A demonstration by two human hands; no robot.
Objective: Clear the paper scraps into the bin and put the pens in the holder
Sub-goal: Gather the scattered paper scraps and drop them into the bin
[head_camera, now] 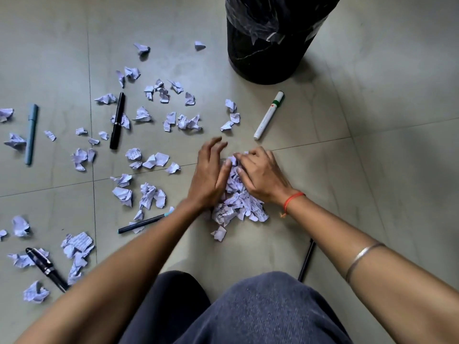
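Cupping a heap of paper scraps [238, 204] on the floor, left hand [211, 175] spread open beside it; right hand [260, 175] curled, fingers pressing its top; bin [268, 45] beyond.

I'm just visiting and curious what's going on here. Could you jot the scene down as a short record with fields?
Setting: grey tiled floor, seen from above
Left hand: pressed against the gathered pile, fingers spread
Right hand: on top of the pile, fingers curled into the paper
Pile of paper scraps: heaped between both hands
Loose scraps: many, scattered mostly to the left
Bin: black, lined, upright beyond the hands
Pens: white marker, black pen, blue-grey pen, others on the floor
Pen holder: not in view
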